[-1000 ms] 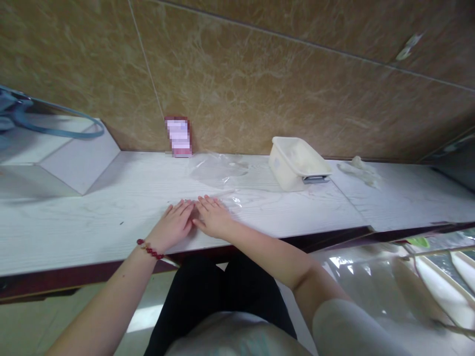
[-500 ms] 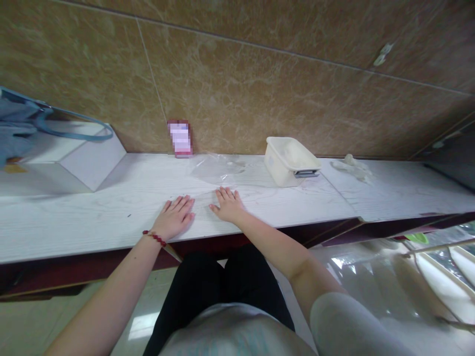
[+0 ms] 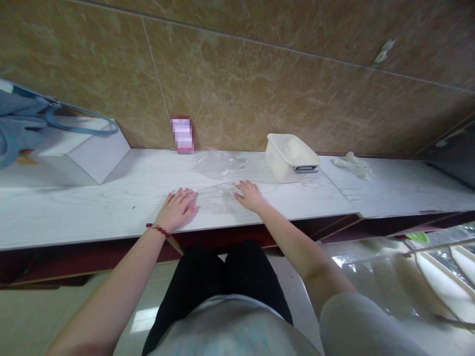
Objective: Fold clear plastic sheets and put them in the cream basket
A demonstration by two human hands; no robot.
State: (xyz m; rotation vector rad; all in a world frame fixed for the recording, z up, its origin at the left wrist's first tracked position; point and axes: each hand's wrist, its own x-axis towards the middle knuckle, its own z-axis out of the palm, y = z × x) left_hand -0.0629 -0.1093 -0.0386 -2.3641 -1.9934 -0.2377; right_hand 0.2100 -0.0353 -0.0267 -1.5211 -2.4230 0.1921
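Currently, left hand (image 3: 177, 210): spread wide, palm down near the tabletop's (image 3: 92, 212) front edge, at the clear plastic's (image 3: 216, 199) left end
Right hand (image 3: 251, 196): fingers slightly bent at the plastic's right end; whether they pinch it, one cannot tell
Clear plastic: flat between both hands
Crumpled film (image 3: 217, 167): behind it, toward the back edge
White tub (image 3: 278, 163): by the back edge, right of the film

Soft light, white glare on floor (image 3: 144, 319), darker upper corners; stretched edges
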